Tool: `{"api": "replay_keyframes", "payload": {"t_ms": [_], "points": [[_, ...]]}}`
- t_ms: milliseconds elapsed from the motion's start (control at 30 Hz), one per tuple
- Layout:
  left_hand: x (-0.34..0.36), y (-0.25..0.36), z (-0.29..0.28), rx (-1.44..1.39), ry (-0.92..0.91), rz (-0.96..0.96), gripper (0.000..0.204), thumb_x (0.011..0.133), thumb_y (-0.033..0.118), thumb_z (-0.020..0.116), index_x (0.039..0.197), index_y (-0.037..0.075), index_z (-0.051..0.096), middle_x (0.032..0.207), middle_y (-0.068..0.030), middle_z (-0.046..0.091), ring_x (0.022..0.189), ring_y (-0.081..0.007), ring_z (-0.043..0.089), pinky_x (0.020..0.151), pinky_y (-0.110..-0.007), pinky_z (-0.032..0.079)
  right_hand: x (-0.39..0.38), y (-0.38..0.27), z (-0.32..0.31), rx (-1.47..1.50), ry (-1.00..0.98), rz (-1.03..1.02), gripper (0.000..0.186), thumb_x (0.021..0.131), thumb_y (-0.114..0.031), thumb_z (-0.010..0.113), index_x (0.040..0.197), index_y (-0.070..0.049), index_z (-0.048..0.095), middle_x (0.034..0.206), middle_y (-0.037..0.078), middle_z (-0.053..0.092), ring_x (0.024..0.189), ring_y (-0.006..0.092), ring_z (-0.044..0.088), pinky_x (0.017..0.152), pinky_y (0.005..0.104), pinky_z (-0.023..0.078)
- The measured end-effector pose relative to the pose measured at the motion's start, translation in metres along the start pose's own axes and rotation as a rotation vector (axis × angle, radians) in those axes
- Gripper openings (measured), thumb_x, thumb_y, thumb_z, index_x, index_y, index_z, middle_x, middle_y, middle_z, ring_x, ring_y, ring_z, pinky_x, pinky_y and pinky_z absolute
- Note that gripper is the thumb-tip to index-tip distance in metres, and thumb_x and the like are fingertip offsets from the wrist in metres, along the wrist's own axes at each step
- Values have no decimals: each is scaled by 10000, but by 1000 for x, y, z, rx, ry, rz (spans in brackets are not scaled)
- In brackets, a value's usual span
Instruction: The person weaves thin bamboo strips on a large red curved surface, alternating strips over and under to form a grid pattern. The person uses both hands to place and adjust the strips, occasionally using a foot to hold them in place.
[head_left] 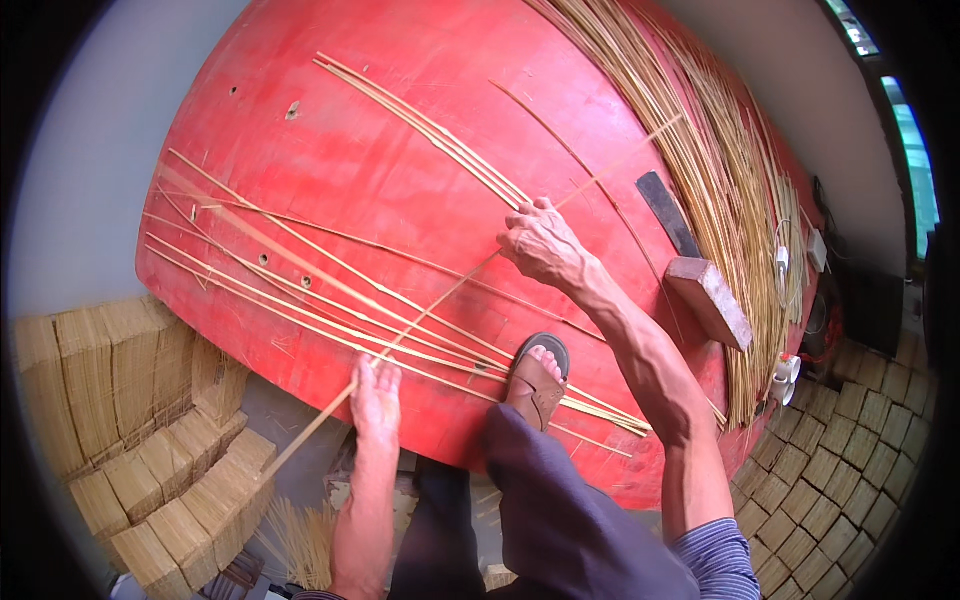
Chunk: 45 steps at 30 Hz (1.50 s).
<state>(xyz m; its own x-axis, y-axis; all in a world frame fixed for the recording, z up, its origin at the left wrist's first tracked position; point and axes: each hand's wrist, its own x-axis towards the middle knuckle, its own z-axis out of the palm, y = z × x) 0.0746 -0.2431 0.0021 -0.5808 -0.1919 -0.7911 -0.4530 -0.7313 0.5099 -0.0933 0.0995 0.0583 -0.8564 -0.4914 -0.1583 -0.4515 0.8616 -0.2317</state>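
Note:
A long thin bamboo-like strip [433, 309] runs slantwise between my hands, over the red board. My left hand [376, 400] is closed on it near the board's front edge, and the strip's tail [310, 430] reaches down to the left. Higher and to the right, my right hand [545, 245] has its fingers closed round the same strip. A few pale strips [430, 130] lie with their ends by my right knuckles. My sandalled foot [538, 385] rests on the board, across several loose strips [330, 310].
A thick spread of strips [720, 160] covers the board's right side, with a brick [708, 300] and a dark flat blade [668, 215] beside it. Bundled strips are stacked at left [110, 380] and right [850, 460]. A white plug [782, 262] lies at the right.

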Motion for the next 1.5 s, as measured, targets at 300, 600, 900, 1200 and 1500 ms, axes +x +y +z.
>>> {"api": "replay_keyframes", "payload": {"t_ms": [300,600,900,1200,1500], "points": [[-41,-75,-23,-70,76,-149,511,996,271,642,1410,46,445,1406,-181,499,1290,-300,513,1140,-452,393,-1,58,41,-128,427,297,322,828,-164,620,1090,21,592,1141,230,572,1114,388,536,989,497,425],[-56,-84,-36,-133,173,-179,469,997,265,639,1381,54,472,1423,-174,494,1315,-308,503,1149,-466,391,16,138,41,-22,479,637,484,780,-181,720,1155,72,549,1219,304,565,1155,444,544,958,513,476],[-63,-92,-52,-56,273,-287,398,968,367,671,1208,62,582,1144,-110,660,1069,-254,641,983,-446,513,25,134,47,81,493,532,371,749,-152,745,1022,8,551,1146,240,561,1099,422,555,913,498,497],[-72,-81,-16,593,-94,-322,259,996,282,628,864,60,647,692,-39,649,577,-144,622,565,-263,510,2,180,49,47,460,418,315,823,-211,717,959,4,533,967,248,577,908,431,592,763,497,520],[-61,-56,1,1300,-71,490,257,927,70,581,1158,-21,647,1012,-149,645,882,-245,676,786,-358,546,-29,-21,37,475,199,-7,65,855,-41,535,795,-40,562,773,156,541,690,350,615,572,453,503]]}}
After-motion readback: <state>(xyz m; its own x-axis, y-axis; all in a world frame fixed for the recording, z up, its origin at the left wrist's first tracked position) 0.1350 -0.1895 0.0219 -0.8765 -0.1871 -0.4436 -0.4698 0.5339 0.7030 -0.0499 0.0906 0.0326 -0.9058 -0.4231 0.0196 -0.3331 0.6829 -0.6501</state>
